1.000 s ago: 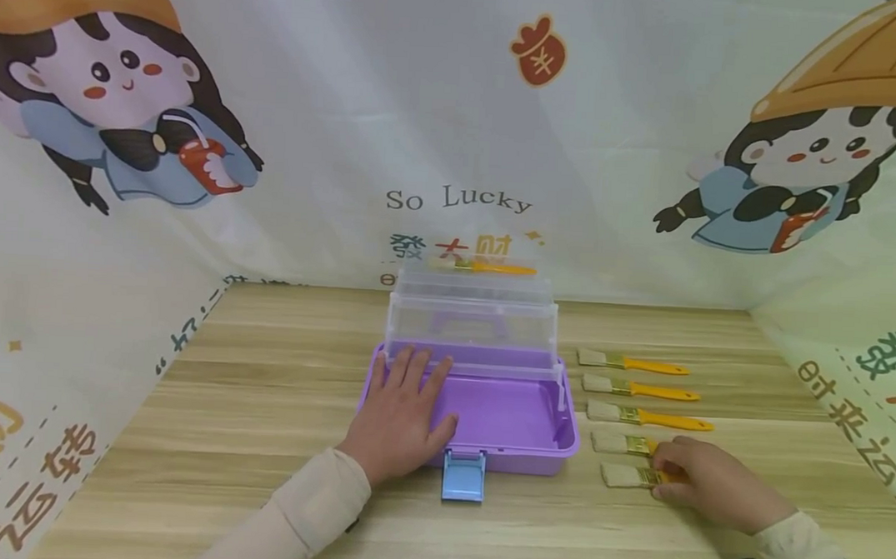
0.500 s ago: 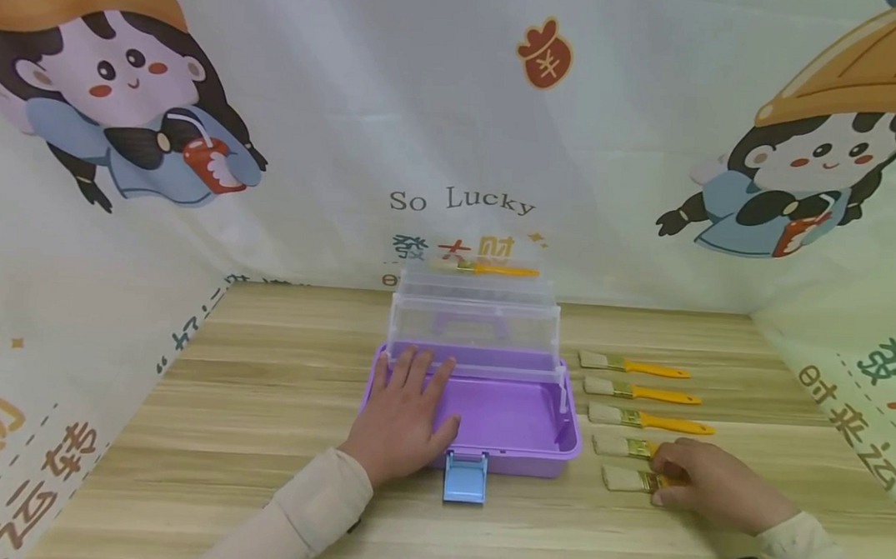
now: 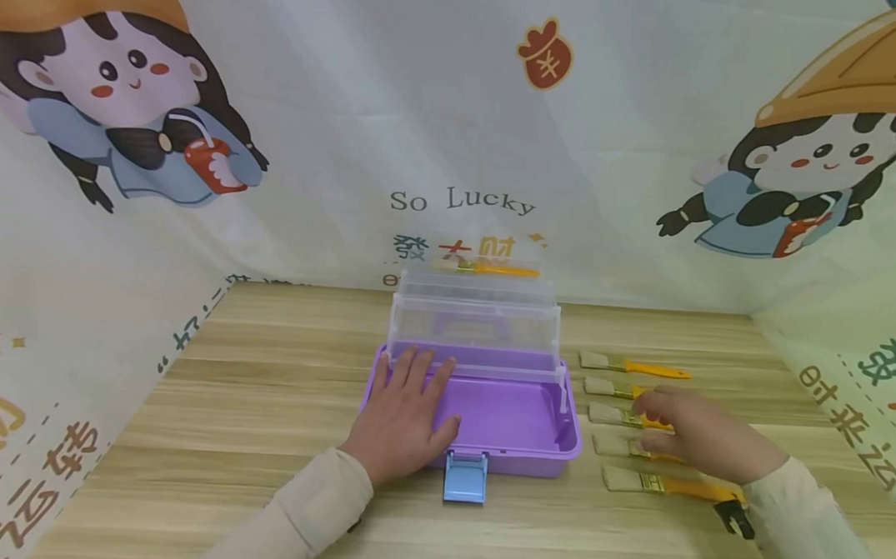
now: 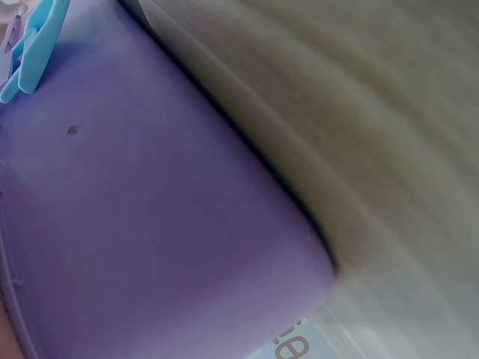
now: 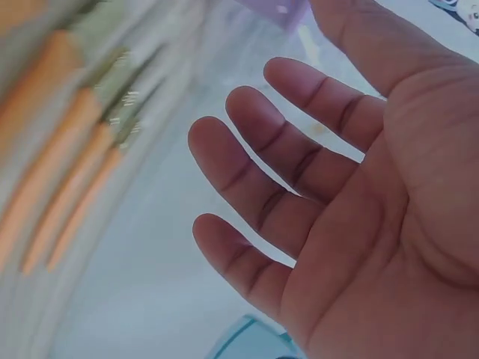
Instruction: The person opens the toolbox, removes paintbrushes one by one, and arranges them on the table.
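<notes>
A purple plastic box [image 3: 506, 411] stands in the middle of the wooden table, its clear lid [image 3: 476, 324] raised at the back. My left hand [image 3: 399, 419] lies with spread fingers over the box's left side. To the right of the box, several paintbrushes with yellow handles lie in a column. My right hand [image 3: 712, 433] is over the middle ones, hiding parts of their handles. In the right wrist view that hand [image 5: 337, 172] has loosely bent fingers and an empty palm. The nearest paintbrush [image 3: 697, 489] lies uncovered in front of it.
Another paintbrush [image 3: 504, 270] shows at the top of the raised lid. A blue latch [image 3: 465, 479] hangs down on the box's front. Printed cloth [image 3: 335, 124] closes off the table at the back and both sides.
My right hand has let go of the nearest paintbrush's handle and moved away from me, over the middle brushes. That brush stays on the table. My left hand has not moved.
</notes>
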Motion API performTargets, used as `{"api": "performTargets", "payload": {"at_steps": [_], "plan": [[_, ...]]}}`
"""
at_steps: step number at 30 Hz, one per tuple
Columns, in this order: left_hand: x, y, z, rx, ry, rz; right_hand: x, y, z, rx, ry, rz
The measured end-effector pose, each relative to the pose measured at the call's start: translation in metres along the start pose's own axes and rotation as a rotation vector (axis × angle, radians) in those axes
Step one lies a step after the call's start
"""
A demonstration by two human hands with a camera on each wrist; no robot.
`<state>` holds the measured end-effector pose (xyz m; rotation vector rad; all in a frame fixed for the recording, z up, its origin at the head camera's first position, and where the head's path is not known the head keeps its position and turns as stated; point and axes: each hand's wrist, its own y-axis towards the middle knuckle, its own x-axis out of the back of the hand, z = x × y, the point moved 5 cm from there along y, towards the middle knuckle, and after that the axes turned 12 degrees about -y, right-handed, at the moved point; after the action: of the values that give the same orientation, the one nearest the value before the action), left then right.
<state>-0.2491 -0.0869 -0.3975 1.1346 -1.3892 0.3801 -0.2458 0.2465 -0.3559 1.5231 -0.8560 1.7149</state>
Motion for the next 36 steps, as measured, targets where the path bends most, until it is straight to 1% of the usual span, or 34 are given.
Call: {"api": "performTargets", "payload": {"at_steps": [2,7,10,13,17,21,25,30,36], "plan": [[0.000,0.000,0.000,0.006,-0.002,0.007,0.008,0.010,0.004,0.021,-0.020,-0.028],[0.000,0.000,0.001,0.003,-0.009,0.004,0.030,0.038,0.015,0.093,-0.085,-0.142],[0.000,0.001,0.000,-0.004,-0.008,-0.001,0.041,0.056,0.022,0.105,-0.100,-0.198],[0.000,0.002,0.000,-0.003,0.001,0.001,0.048,0.077,0.032,0.118,-0.114,-0.250],[-0.001,0.001,0.000,-0.003,0.003,0.004,0.052,0.104,0.045,0.139,-0.114,-0.286],[-0.003,0.000,0.001,0.003,0.003,0.003,0.054,0.131,0.053,0.151,-0.052,-0.294],[-0.002,-0.001,0.003,0.010,0.016,0.002,0.055,0.158,0.052,0.132,0.014,-0.282],[-0.002,-0.001,0.003,0.012,0.019,0.010,0.059,0.185,0.049,0.104,0.049,-0.269],[-0.002,0.000,0.002,0.013,0.011,0.019,0.061,0.211,0.047,0.080,0.054,-0.235]]}}
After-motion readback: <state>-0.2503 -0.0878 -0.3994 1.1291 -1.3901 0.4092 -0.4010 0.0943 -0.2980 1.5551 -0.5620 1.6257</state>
